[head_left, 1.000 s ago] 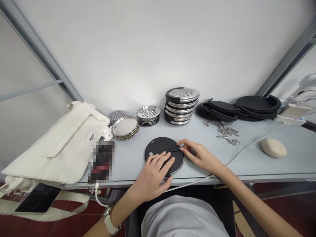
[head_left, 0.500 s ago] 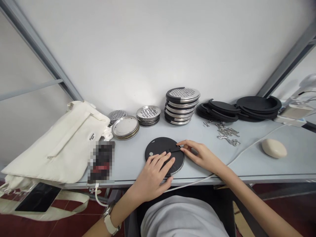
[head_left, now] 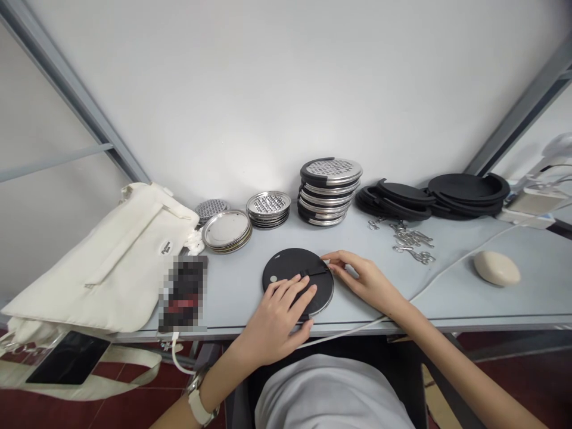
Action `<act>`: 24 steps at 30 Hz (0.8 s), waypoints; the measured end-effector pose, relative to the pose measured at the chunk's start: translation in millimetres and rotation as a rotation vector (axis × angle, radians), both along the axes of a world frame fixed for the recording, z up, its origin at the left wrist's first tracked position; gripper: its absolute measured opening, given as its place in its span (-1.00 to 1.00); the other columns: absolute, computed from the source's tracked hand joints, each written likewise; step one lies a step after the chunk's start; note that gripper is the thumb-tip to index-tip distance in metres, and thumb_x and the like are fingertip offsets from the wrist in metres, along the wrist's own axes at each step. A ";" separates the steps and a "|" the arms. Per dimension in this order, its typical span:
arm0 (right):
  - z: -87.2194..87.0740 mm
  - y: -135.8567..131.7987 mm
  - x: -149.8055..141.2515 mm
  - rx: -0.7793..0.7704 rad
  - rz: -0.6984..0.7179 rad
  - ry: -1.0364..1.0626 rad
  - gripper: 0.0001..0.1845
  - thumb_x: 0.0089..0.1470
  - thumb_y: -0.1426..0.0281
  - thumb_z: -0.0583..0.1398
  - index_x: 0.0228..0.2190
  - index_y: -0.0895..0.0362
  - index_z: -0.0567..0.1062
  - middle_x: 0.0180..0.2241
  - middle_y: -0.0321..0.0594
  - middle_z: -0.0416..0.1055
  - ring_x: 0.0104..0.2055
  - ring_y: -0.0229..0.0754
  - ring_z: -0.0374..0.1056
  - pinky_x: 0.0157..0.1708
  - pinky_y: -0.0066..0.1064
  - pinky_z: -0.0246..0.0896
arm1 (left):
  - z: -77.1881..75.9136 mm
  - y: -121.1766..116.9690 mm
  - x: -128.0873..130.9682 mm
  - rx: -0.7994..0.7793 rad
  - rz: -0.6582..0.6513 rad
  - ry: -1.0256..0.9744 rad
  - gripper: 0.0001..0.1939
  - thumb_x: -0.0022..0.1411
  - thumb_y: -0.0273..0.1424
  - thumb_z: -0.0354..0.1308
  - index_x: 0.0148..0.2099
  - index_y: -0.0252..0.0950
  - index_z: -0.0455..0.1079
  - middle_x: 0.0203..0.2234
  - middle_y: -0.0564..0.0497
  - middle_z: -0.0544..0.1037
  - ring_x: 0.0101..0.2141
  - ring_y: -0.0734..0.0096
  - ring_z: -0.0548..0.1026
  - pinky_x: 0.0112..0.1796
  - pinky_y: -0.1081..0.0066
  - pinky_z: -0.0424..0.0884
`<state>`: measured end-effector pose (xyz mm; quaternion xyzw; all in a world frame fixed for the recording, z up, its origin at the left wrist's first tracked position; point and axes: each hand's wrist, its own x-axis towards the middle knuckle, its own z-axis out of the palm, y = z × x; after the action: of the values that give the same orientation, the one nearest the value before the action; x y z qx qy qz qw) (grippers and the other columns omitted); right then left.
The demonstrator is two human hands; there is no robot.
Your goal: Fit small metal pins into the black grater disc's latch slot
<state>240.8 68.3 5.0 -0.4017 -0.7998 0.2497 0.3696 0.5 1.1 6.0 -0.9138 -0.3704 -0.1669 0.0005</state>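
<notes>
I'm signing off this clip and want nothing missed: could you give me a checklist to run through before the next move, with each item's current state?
1. Left hand pressing surface: ok; its fingers spread across the top of the round black grater holder.
2. Holder support: ok; it lies flat on the table.
3. Right hand placement: ok; its fingertips are at the holder's right edge.
4. Small part between the right fingers: cannot tell; too small and partly hidden.
5. White cable away from the arms: not ok; it passes beneath the right forearm.
6. Loose metal clips apart from the holder: ok; they lie beyond the right hand.
</notes>
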 end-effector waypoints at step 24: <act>3.4 -3.0 -0.1 -0.013 -0.118 0.044 -0.82 0.25 0.30 0.08 -0.23 0.07 0.47 -0.31 -0.21 0.52 -0.27 -0.14 0.43 -0.19 -0.32 0.31 | 1.6 -0.4 0.8 0.004 -0.005 -0.017 -0.46 0.33 -0.36 0.00 0.31 -0.32 0.10 0.24 -0.15 0.23 0.25 0.16 0.13 0.16 0.08 0.15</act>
<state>240.6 65.3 8.4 -0.4451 -0.7648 0.2412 0.3984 1.3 0.7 7.6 -0.9132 -0.3678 -0.1753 -0.0013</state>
